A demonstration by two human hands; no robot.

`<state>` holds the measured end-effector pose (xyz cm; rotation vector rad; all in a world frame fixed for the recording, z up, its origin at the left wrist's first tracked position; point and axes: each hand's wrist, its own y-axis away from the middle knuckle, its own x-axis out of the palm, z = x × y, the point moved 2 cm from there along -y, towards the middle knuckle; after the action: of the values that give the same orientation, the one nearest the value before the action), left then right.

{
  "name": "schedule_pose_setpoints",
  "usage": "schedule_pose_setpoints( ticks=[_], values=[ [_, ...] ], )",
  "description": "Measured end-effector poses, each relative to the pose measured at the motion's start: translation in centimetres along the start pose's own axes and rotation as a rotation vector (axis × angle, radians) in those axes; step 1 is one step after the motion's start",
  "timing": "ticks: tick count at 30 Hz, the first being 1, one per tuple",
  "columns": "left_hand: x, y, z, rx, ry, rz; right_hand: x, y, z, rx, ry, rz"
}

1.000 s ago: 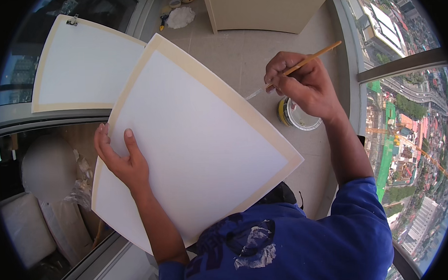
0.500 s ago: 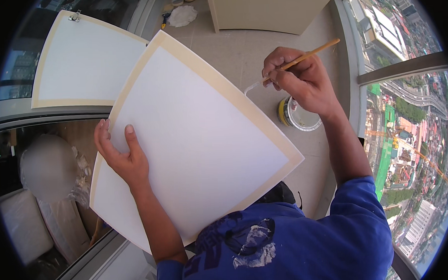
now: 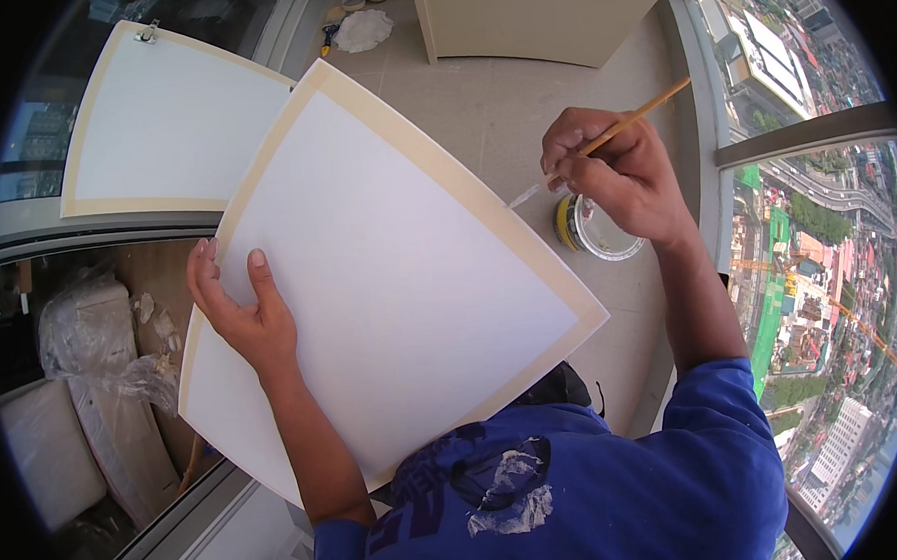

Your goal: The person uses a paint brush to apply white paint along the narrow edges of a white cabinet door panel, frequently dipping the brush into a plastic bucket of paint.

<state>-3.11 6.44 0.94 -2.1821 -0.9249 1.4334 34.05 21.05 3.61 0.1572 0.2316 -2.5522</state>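
A large white panel [image 3: 368, 273] with a cream border lies tilted across my lap. My left hand [image 3: 255, 313] rests over its left side, thumb apart from the fingers, the fingertips by the border's edge; it does not close round anything I can see. In my right hand [image 3: 619, 177] is a thin paintbrush [image 3: 641, 109] with a wooden handle, pinched between thumb and fingers. Its pale bristles meet the panel's upper right edge. Below that hand, an open tub [image 3: 607, 235] with a yellow and black side and whitish contents stands on the floor, partly hidden.
A second white panel [image 3: 162, 132] with a cream border and a metal clip [image 3: 146, 33] leans at the upper left. Plastic-wrapped items [image 3: 123, 394] stand behind the opening at left. A beige cabinet [image 3: 537, 21] is at the back, and tall windows [image 3: 818, 254] line the right.
My right hand and the paintbrush have shifted right and slightly down along the panel's upper right edge. My left hand and the panel have stayed nearly still.
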Motion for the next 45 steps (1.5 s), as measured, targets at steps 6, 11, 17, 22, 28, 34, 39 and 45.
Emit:
schedule_pose_setpoints(
  ticks=[6,11,17,22,28,34,39,45],
  values=[
    [0.0,0.0,0.0,-0.006,0.004,-0.002,1.1,-0.9,-0.4,-0.036,-0.001,-0.061],
    [-0.1,0.1,0.1,0.008,-0.031,0.004,1.1,-0.8,-0.6,-0.054,-0.009,-0.067],
    [0.0,0.1,0.0,0.01,-0.036,0.012,0.3,0.6,-0.5,-0.004,-0.018,0.009],
    [0.1,-0.1,0.0,-0.001,-0.005,0.02,-0.3,0.9,0.2,0.025,-0.03,0.038],
    [0.2,-0.1,-0.2,0.001,-0.01,0.02,0.6,-0.4,-0.2,-0.006,-0.029,-0.006],
    [0.2,-0.1,-0.2,-0.008,-0.02,0.02,1.3,-1.7,-0.9,-0.066,-0.002,-0.032],
    [0.3,-0.1,-0.3,0.003,-0.017,0.024,1.6,-2.3,-1.2,-0.092,0.042,-0.055],
    [0.2,-0.1,-0.2,0.007,-0.021,0.022,1.5,-2.0,-1.0,-0.129,0.035,-0.049]
  ],
)
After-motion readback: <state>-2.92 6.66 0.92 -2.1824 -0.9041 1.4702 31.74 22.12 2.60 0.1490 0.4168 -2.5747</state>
